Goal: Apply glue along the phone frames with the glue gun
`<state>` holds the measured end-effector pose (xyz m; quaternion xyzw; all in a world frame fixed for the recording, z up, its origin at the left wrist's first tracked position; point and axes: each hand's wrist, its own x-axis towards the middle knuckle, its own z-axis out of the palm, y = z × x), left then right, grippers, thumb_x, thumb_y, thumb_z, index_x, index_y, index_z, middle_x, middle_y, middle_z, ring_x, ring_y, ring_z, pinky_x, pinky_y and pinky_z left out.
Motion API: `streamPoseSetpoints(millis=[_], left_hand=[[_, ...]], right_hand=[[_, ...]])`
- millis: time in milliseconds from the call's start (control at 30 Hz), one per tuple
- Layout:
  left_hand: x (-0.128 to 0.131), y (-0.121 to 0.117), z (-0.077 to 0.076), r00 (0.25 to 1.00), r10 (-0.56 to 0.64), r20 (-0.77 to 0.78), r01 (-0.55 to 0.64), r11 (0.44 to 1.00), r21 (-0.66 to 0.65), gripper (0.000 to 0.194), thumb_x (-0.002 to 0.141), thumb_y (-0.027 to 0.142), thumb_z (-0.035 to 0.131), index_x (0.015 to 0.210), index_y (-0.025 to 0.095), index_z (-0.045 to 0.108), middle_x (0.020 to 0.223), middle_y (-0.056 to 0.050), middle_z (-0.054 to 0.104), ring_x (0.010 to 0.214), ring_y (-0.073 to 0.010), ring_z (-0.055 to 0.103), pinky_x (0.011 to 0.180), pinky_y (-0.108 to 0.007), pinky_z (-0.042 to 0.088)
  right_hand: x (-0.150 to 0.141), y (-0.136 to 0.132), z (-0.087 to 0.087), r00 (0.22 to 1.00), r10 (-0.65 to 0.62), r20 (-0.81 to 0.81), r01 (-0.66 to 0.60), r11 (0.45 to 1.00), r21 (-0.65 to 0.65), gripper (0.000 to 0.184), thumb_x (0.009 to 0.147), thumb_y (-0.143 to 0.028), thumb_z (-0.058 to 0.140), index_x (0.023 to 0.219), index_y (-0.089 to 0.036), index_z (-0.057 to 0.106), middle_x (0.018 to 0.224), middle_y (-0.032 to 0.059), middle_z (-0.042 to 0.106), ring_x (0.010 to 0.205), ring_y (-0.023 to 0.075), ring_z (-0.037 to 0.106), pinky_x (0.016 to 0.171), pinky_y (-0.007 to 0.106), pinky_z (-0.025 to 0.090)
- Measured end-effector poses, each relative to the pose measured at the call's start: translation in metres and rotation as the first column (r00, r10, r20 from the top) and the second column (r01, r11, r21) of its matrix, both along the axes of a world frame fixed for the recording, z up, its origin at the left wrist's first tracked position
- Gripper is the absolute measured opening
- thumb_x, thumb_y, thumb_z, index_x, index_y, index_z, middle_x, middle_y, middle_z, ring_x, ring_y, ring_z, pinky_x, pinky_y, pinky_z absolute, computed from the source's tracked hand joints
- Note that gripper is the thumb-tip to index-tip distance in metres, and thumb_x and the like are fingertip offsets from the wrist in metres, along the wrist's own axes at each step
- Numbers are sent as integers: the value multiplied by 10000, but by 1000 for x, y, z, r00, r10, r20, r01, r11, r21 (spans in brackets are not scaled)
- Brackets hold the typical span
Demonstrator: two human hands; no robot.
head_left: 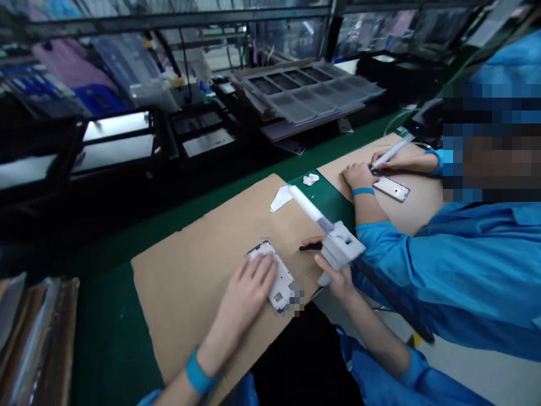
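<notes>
My left hand (250,282) lies with its fingers spread over a pale phone frame (284,277), which rests on a sheet of brown cardboard (186,282). Part of the frame is hidden under the fingers. To its right, my right hand (340,279) is wrapped round a light grey, gun-like tool (341,243). A long white tube (307,204) on the tool points up and left, its end over a white scrap (280,199). A thin black piece (311,247) sticks out by the right fingers; what it belongs to is unclear.
At right a co-worker in blue sleeves (397,254) handles a white tube over another phone part (393,189). Crumpled white tissue (311,179) lies on the green table (105,316). Behind are black trays (116,141) and stacked clear trays (304,93). Cardboard sheets (46,338) stand at left.
</notes>
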<state>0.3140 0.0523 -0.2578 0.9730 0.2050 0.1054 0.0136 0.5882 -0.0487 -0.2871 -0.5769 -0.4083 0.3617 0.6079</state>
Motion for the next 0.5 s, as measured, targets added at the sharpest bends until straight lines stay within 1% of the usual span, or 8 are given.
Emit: streamPoseSetpoints(millis=[33, 100, 167, 200, 267, 333, 400, 500], left_hand=[[-2, -12, 1, 999, -45, -22, 45, 999, 22, 477, 1265, 273, 426, 1670, 219, 674, 1653, -155, 734, 1500, -337, 729, 1271, -522, 600], [-9, -27, 0, 995, -88, -55, 89, 996, 19, 475, 1277, 413, 483, 1666, 228, 684, 1637, -137, 748, 1456, -325, 751, 1229, -490, 633], [-13, -24, -3, 994, -68, -86, 69, 998, 10, 569, 1267, 559, 501, 1733, 260, 634, 1714, -122, 692, 1560, -355, 682, 1279, -554, 605], [-13, -15, -4, 994, -25, -103, 27, 1000, 14, 622, 1259, 611, 496, 1777, 281, 590, 1769, -120, 641, 1637, -388, 614, 1322, -632, 562], [-10, 10, -4, 980, 153, -127, -148, 988, 46, 727, 1236, 693, 489, 1843, 295, 503, 1869, -144, 507, 1752, -469, 456, 1360, -817, 438], [-4, 37, -1, 918, 369, -144, -361, 929, 75, 838, 1208, 755, 499, 1883, 264, 431, 1942, -186, 345, 1809, -526, 313, 1356, -920, 330], [1, 53, 2, 857, 484, -177, -480, 875, 66, 894, 1196, 783, 494, 1896, 234, 400, 1969, -204, 248, 1828, -530, 254, 1373, -917, 300], [3, 50, 2, 844, 473, -252, -487, 873, 9, 874, 1212, 776, 438, 1894, 230, 401, 1970, -183, 264, 1825, -499, 289, 1391, -858, 353]], right_hand=[[-12, 4, -5, 997, -50, -60, 52, 998, 28, 429, 993, -775, 770, 1173, -387, 803, 1257, -23, 794, 1349, 290, 719, 1296, 528, 596], [-21, 16, -8, 979, -80, -190, 94, 993, 65, 511, 995, -736, 782, 1212, -273, 794, 1302, 67, 783, 1303, 291, 735, 1299, 538, 589], [-19, 23, -7, 957, -77, -280, 103, 991, 80, 542, 992, -711, 803, 1229, -225, 768, 1326, 103, 768, 1292, 279, 734, 1280, 508, 603], [-16, 24, -7, 949, -82, -306, 113, 990, 84, 547, 988, -706, 813, 1238, -222, 760, 1330, 106, 764, 1295, 276, 731, 1284, 499, 602], [-13, 22, -7, 936, -99, -339, 136, 987, 87, 538, 979, -691, 829, 1238, -226, 757, 1334, 107, 756, 1302, 278, 723, 1293, 497, 596], [-14, 19, -9, 932, -104, -348, 143, 986, 87, 512, 984, -671, 831, 1233, -230, 759, 1333, 105, 750, 1306, 278, 720, 1295, 499, 594], [-15, 17, -11, 935, -106, -339, 145, 985, 93, 484, 996, -647, 828, 1235, -233, 755, 1323, 101, 748, 1302, 272, 722, 1279, 493, 607], [-16, 16, -12, 941, -102, -322, 145, 983, 112, 465, 1013, -623, 818, 1250, -230, 746, 1306, 103, 752, 1289, 265, 733, 1252, 490, 630]])
